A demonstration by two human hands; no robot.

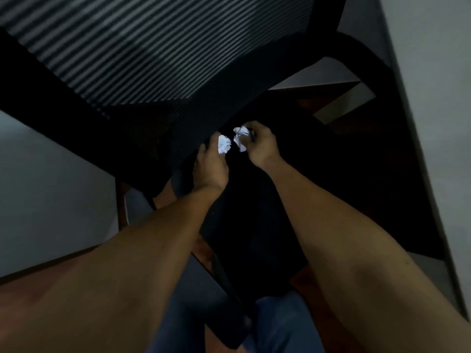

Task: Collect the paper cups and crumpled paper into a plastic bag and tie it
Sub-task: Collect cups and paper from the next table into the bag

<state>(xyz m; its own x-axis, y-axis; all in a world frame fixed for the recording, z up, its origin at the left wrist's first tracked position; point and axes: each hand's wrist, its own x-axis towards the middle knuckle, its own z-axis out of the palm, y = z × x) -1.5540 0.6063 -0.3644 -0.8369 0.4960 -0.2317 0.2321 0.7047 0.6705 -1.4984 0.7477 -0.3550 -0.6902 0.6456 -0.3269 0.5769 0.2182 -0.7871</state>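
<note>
The scene is very dark. My left hand (210,165) grips a white crumpled paper (224,144) at its fingertips. My right hand (262,145) grips a second white crumpled paper (240,138) just to the right of the first; the two pieces nearly touch. Both hands reach down in front of me, low over a black chair seat (267,200). No paper cup and no plastic bag shows in the view.
A black office chair with a mesh backrest (153,47) fills the upper left; its armrest (356,62) curves at the upper right. A pale wall (433,72) runs down the right side. Reddish-brown floor (38,301) lies at the lower left. My blue trousers (280,324) show below.
</note>
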